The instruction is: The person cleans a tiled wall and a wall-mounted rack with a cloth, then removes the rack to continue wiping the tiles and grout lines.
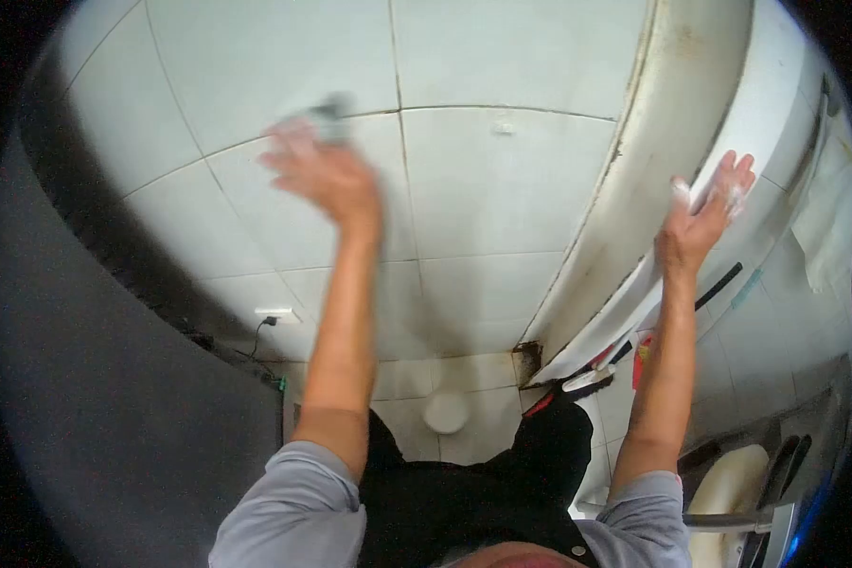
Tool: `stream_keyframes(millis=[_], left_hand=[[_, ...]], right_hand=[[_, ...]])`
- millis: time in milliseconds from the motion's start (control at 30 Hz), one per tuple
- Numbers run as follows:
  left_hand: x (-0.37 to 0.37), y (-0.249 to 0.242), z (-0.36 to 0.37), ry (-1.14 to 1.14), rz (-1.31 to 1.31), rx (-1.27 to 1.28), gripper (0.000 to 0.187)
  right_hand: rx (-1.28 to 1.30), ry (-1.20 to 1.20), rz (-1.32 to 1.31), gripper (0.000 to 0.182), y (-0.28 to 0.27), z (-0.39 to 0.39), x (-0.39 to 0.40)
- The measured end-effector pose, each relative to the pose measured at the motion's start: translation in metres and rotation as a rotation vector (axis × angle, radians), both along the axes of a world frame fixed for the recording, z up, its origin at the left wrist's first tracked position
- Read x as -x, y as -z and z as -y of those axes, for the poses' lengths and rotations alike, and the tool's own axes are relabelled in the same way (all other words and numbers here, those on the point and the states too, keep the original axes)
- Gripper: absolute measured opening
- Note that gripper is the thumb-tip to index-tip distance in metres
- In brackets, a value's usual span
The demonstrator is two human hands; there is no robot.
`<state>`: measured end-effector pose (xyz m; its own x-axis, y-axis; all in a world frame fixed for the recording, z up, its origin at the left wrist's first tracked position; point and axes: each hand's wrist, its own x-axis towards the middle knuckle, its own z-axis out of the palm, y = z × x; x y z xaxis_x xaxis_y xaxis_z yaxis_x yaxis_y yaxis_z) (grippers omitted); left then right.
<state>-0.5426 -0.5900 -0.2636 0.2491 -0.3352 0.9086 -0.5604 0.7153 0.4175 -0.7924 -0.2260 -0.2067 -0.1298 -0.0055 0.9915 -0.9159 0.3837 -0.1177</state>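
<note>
Left hand [329, 180] blurs at a grey thing [330, 118], grip unclear; right hand [699, 216], white-smeared fingers spread, touches the frame [767, 104] edge.

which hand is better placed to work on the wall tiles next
Probably the left hand: it is over the wall tiles with a blurred grey object beside it; the right hand is by the white frame.

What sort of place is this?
Probably a kitchen or utility corner; can't tell which. Evidence: white ceramic-tiled wall, white rectangular wall socket with black plug, white-backed dark-bristled brush near the floor.
</note>
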Motion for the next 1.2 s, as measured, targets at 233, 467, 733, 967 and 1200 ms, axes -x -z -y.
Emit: stream_keyframes(millis=[233, 467, 733, 967, 1200], left_hand=[[0.12, -0.007, -0.128, 0.403, 0.438, 0.168, 0.056], [0.058, -0.017, -0.097, 0.654, 0.578, 0.253, 0.057], [-0.055, -0.04, -0.025, 0.339, 0.54, 0.284, 0.074], [-0.064, -0.068, -0.016, 0.237, 0.46, 0.241, 0.068], [-0.066, -0.061, 0.002, 0.283, 0.432, 0.297, 0.069]], right_hand=[[0.056, -0.207, -0.078, 0.063, 0.012, 0.026, -0.062], [-0.279, -0.669, 0.122, 0.06, 0.065, 0.172, -0.127], [-0.096, -0.155, 0.087, 0.064, 0.056, 0.159, -0.049], [-0.447, -0.453, -0.288, 0.058, 0.096, 0.219, -0.136], [0.012, -0.142, -0.071, 0.057, 0.026, 0.206, -0.091]])
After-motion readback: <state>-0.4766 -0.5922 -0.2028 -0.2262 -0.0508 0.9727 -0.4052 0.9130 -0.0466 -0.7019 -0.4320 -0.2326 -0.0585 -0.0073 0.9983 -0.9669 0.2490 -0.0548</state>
